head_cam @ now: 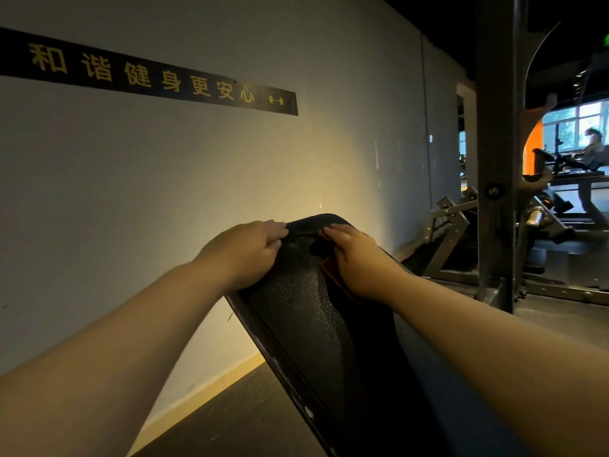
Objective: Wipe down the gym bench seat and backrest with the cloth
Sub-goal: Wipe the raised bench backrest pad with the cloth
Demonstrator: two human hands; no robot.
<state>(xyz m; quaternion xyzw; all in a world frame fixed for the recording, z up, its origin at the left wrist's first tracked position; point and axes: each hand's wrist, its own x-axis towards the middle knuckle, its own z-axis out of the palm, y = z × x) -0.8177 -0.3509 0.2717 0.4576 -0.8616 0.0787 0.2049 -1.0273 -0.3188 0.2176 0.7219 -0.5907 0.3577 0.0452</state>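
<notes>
Head view, the only one. The black, pebble-textured padded backrest (313, 324) is inclined, with its top end rising toward the grey painted wall (164, 176).

The left hand (245, 252) is on the pad's upper left corner. Its fingers curl over the top edge and grasp it, probably to brace the pad so it doesn't shift under wiping pressure.

The right hand (356, 258) lies on the upper right of the pad. Its fingers look fairly straight and reach to the top rim. It presses a dark reddish-orange cloth (328, 272) flat against the vinyl. Only a sliver of cloth shows at the palm's inner edge, and the rest is hidden under the hand.

The cloth sits at the very top of the backrest, so this looks like the start of a downward stroke. The pad's whole length below the hands is likely unwiped, though no streaks show either way.

The seat is out of frame.

On the wall hangs a long black banner with yellow characters (148, 74). A dark steel rack upright (494, 143) stands to the right.
</notes>
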